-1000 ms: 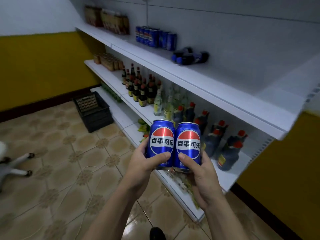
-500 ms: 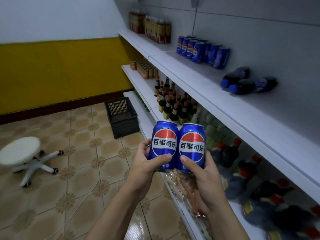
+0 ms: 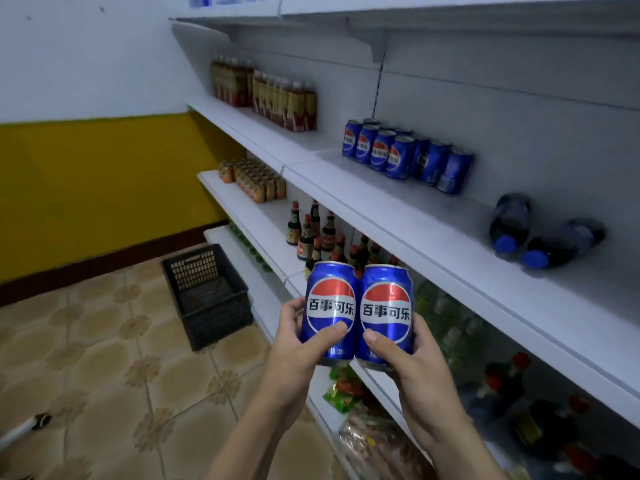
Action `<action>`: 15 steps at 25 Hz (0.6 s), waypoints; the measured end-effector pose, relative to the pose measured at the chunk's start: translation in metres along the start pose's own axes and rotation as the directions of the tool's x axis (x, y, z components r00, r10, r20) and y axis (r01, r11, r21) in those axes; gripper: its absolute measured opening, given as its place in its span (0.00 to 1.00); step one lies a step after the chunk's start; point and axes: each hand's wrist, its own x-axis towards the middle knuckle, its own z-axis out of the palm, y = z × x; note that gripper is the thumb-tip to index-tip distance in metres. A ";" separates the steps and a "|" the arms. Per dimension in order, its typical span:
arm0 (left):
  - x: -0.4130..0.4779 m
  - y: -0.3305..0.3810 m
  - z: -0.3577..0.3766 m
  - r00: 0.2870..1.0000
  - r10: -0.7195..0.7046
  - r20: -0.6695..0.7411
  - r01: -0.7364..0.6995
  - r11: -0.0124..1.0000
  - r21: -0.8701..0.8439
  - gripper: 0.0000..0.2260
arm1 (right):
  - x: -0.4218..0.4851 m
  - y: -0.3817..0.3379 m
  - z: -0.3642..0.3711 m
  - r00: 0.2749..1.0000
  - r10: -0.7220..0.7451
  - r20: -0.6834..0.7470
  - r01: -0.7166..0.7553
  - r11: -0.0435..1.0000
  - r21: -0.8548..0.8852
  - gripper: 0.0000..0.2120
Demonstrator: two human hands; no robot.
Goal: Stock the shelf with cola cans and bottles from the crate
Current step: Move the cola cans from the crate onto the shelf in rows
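Observation:
My left hand (image 3: 294,344) grips a blue cola can (image 3: 330,303) and my right hand (image 3: 412,368) grips a second blue cola can (image 3: 386,306). Both cans stand upright, side by side and touching, in front of the shelving. On the white middle shelf (image 3: 381,209) a cluster of several blue cola cans (image 3: 398,154) stands against the back panel. Two dark cola bottles (image 3: 540,237) with blue caps lie on their sides further right on that shelf. The black plastic crate (image 3: 207,296) sits on the tiled floor by the shelf base, its inside looking dark.
Brown drink bottles (image 3: 270,95) stand at the left end of the cola shelf. Below are small jars (image 3: 252,180), sauce bottles (image 3: 311,233) and green bottles. Snack packets (image 3: 343,393) lie on the lowest shelf. A white stool leg (image 3: 24,427) shows at the lower left.
The view has turned right and upward, closer to the cola shelf; the crate and stool have slid left. Both hands still hold the two cans together, raised slightly.

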 end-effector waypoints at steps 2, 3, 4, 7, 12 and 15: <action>0.037 0.019 -0.017 0.997 -0.006 0.078 0.004 1.000 0.021 0.35 | 0.026 -0.010 0.026 0.999 -0.032 -0.040 0.032 0.999 -0.020 0.29; 0.058 0.024 -0.024 0.993 -0.009 0.118 0.005 0.999 0.033 0.35 | 0.040 -0.009 0.035 0.996 -0.051 -0.074 0.049 0.998 -0.028 0.29; 0.074 0.028 -0.028 0.989 -0.011 0.148 0.004 0.999 0.050 0.35 | 0.053 -0.009 0.041 0.992 -0.067 -0.107 0.064 0.997 -0.034 0.28; 0.111 0.034 -0.033 0.981 -0.034 0.191 0.019 0.996 0.082 0.31 | 0.081 -0.013 0.050 0.977 -0.088 -0.194 0.080 0.996 -0.049 0.26; 0.190 0.040 -0.029 0.960 -0.059 0.273 0.026 0.992 0.122 0.37 | 0.146 -0.018 0.049 0.944 -0.143 -0.296 0.117 0.987 -0.106 0.25; 0.236 0.044 -0.014 0.950 -0.057 0.306 0.009 0.988 0.156 0.36 | 0.190 -0.023 0.037 0.928 -0.179 -0.326 0.148 0.982 -0.118 0.28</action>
